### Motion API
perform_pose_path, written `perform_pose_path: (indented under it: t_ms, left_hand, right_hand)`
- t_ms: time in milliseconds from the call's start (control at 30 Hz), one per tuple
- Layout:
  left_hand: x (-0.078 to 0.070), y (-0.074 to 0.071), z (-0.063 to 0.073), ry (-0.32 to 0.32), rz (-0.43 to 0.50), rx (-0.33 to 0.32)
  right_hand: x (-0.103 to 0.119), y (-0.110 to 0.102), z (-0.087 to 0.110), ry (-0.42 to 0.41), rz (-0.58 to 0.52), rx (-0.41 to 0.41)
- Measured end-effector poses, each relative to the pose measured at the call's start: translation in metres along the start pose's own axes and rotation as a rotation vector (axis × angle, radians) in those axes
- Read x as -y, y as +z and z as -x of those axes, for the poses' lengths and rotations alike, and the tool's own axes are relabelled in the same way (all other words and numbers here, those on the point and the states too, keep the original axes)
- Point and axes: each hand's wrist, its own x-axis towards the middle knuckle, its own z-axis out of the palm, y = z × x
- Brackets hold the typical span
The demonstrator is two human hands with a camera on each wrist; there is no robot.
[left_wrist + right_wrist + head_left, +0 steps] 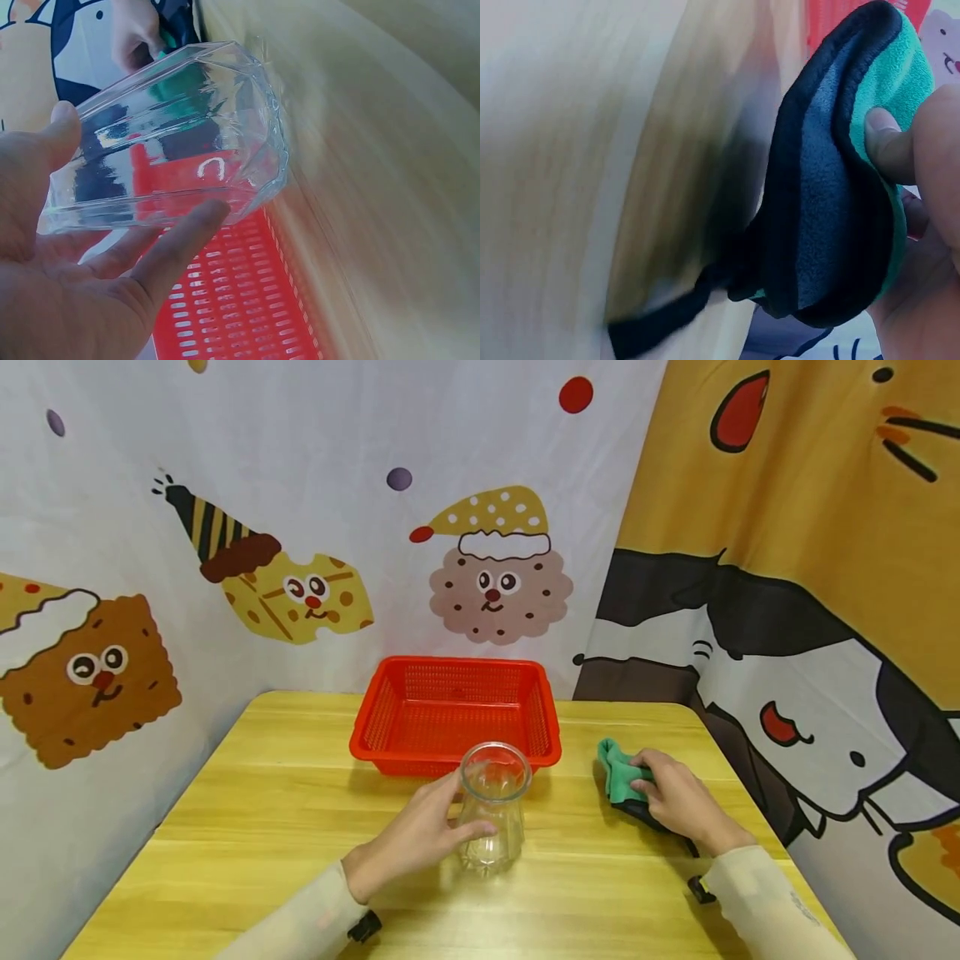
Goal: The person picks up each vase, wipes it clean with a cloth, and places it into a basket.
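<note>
Clear glass is clamped upright in my left hand, likely for steadiness. My right hand pinches the cloth.

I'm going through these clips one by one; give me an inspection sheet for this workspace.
Surface: wooden-looking table with a yellowish grain.
Job's things: clear glass, roughly upright, base contact uncertain; green cloth with black edging; red basket beyond the glass, toward the table's far edge.
Clutter: nothing seen.
Hands: left hand holds the glass, thumb and fingers on opposite sides; right hand pinches the cloth.
Cables: nothing seen; the black strip in the right wrist view hangs from the cloth.
Surroundings: white cartoon-printed fabric behind, more printed fabric at the right.
</note>
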Motion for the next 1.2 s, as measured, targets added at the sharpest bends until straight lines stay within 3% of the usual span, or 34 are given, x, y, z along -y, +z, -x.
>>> perform_pose_path:
  t_ms: [667, 1200]
  left_hand:
    - [-0.001, 0.0, -0.003, -0.014, 0.027, 0.021]
    - [0.0, -0.002, -0.002, -0.023, 0.025, 0.02]
  right_hand:
    - [0.037, -0.007, 0.013, -0.114, -0.107, -0.164]
    - [0.061, -0.001, 0.016, -0.168, -0.171, -0.156]
